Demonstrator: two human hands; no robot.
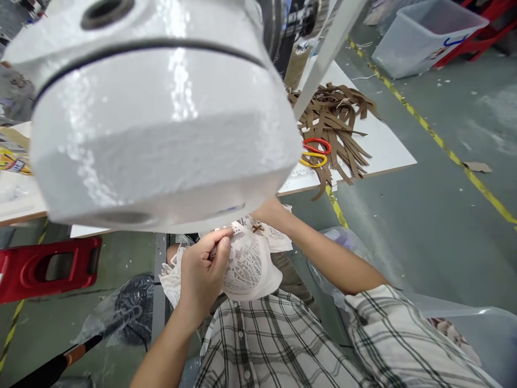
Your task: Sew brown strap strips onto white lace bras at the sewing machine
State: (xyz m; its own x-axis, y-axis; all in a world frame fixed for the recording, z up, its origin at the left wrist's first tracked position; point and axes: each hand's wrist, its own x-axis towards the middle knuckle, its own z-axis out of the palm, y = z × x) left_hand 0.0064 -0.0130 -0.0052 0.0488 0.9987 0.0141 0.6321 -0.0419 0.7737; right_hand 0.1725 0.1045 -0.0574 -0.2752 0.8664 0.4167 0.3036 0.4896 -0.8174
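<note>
A white lace bra [246, 264] with a small brown bow hangs in front of my shirt, just under the big white head of a sewing machine [169, 134]. My left hand [205, 264] is closed on the bra's edge, thumb and fingers pinched together near the machine's underside. On the other side, my right hand [270, 211] reaches under the machine head beside the bow; its fingers are hidden behind the casing and the lace. The machine's needle area cannot be seen from here.
Brown fabric strips [335, 124] lie heaped on the white table [388, 148] at right, with red-and-yellow-handled scissors [316, 152] beside them. A red stool [50, 269] stands at left. Clear plastic bins [424, 37] sit on the floor.
</note>
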